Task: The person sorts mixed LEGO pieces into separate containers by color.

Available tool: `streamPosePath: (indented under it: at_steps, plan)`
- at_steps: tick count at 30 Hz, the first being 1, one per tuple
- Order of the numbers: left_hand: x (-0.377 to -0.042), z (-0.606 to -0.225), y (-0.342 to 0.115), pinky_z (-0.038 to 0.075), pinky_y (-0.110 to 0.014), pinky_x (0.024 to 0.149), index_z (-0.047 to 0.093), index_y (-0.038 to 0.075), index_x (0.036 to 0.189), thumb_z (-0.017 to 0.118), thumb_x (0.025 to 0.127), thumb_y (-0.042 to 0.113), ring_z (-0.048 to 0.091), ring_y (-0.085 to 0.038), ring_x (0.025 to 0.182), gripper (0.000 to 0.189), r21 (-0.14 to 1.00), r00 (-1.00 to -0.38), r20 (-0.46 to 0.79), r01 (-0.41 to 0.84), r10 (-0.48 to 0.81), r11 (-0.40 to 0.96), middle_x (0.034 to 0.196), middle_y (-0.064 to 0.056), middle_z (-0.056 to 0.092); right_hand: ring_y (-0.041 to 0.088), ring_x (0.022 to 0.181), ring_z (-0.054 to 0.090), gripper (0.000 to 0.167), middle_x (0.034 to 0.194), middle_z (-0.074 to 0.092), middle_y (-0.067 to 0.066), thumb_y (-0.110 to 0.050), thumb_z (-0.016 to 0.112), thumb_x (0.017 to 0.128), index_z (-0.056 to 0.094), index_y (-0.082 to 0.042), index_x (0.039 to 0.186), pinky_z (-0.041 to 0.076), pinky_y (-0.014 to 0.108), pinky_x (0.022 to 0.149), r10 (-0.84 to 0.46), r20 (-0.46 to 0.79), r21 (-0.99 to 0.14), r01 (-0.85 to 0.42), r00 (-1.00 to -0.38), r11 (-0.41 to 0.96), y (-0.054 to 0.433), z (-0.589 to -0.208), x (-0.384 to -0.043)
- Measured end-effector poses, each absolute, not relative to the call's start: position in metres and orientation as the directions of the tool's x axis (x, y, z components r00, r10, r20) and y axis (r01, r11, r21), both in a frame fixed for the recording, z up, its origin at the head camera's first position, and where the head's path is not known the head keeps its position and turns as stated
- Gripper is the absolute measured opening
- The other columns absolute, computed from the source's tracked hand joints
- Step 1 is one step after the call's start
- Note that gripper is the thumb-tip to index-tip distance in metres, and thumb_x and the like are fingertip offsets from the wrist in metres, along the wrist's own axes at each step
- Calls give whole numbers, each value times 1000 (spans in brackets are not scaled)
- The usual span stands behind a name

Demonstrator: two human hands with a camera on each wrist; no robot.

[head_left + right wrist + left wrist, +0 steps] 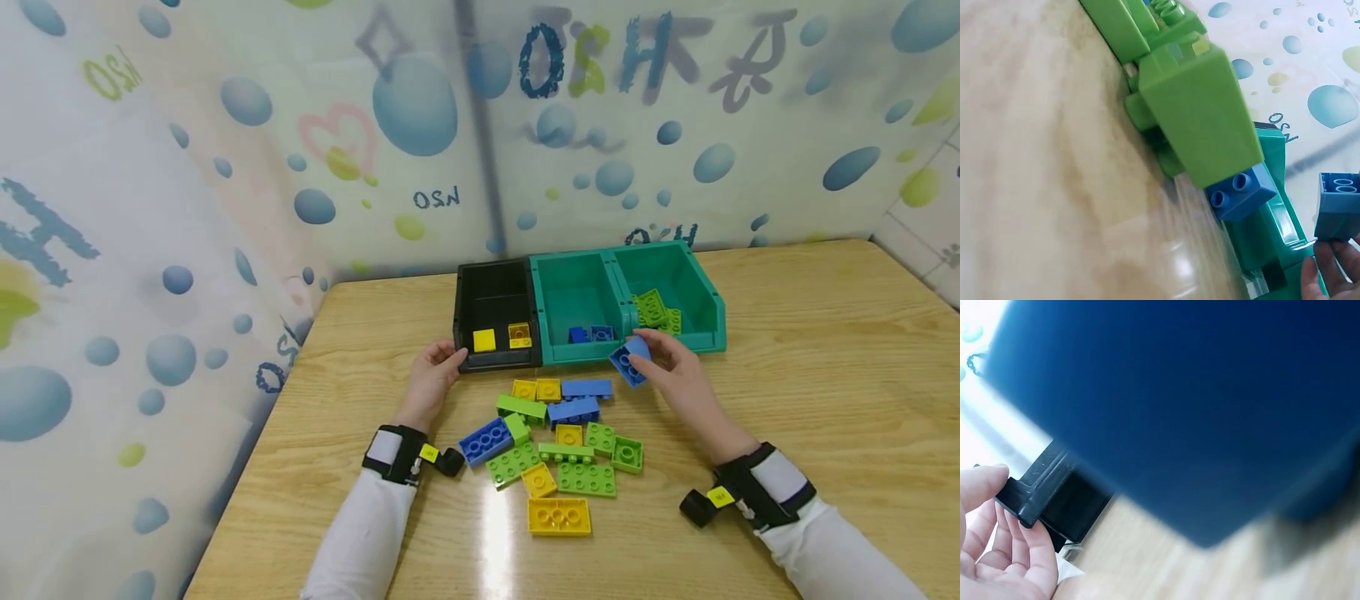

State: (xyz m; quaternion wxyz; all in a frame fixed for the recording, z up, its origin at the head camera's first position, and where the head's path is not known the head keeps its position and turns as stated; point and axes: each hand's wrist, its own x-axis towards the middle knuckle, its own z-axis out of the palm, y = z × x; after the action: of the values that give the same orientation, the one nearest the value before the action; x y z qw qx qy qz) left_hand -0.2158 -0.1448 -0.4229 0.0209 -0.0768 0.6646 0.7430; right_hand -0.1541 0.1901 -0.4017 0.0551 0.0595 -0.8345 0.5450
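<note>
A blue brick (pixel 625 364), pinched in the grip of the right hand (pixel 678 375), is near the front of the teal bins (pixel 573 287), which hold blue pieces (pixel 601 333) and green pieces (pixel 652 308). The left hand (pixel 431 382) has its grip on the front corner of the black bin (pixel 492 287). Loose bricks (pixel 587 479) crowd the bench (pixel 795 358) before the bins.

A: Bins?
B: One black plastic bin (pixel 495 304), two teal plastic bins (pixel 573 292).
A: Plastic bricks on table (pixel 825 375)?
B: Seven green studded bricks (pixel 587 480), five yellow bricks (pixel 558 527), three blue bricks (pixel 587 388).
A: Binned?
B: Two yellow (pixel 483 340), two blue (pixel 602 333); green pile (pixel 651 308) overlaps, can't count.
A: Held?
B: One blue brick (pixel 624 361).
</note>
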Motion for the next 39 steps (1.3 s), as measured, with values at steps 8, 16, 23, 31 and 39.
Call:
streamPosePath:
  at_steps: [8,16,23,31,39]
  plan:
    - [-217,-424,-145,40,-18,60,56,7,96,62,90,6,45,-9,71,9,988,-988,-128,-119,-85,-100,83,2,49,19,114,49,48,128,53,18,-24,60,94,47,-4,135,43,31,94,-47,232,-859,-228,-972,458,179,-391,-172]
    - [-218,-426,-144,40,-18,60,56,8,96,63,90,8,44,-9,72,9,986,-987,-136,-127,-82,-108,85,2,48,39,115,53,50,130,52,22,-20,68,88,49,-5,132,45,53,92,-89,270,-783,-273,-959,559,171,-378,-201]
    - [-218,-427,-145,40,-18,61,56,8,97,63,90,8,45,-10,75,10,985,-984,-152,-143,-90,-99,86,2,49,41,115,53,53,131,49,26,-10,68,86,46,4,132,48,48,91,-203,287,-676,-348,-936,649,160,-365,-223]
    - [-218,-426,-145,40,-18,60,56,9,95,63,90,8,44,-10,74,9,984,-985,-152,-143,-83,-101,85,2,48,42,117,50,50,133,47,25,-7,64,88,43,4,132,45,54,93,-319,256,-458,-405,-912,791,153,-369,-241]
    - [-218,-426,-144,40,-18,61,56,9,94,62,90,7,45,-10,75,8,985,-986,-143,-133,-86,-111,85,2,48,38,112,56,44,131,50,24,0,61,88,47,7,130,48,45,91,-460,256,-165,-507,-850,846,146,-371,-246]
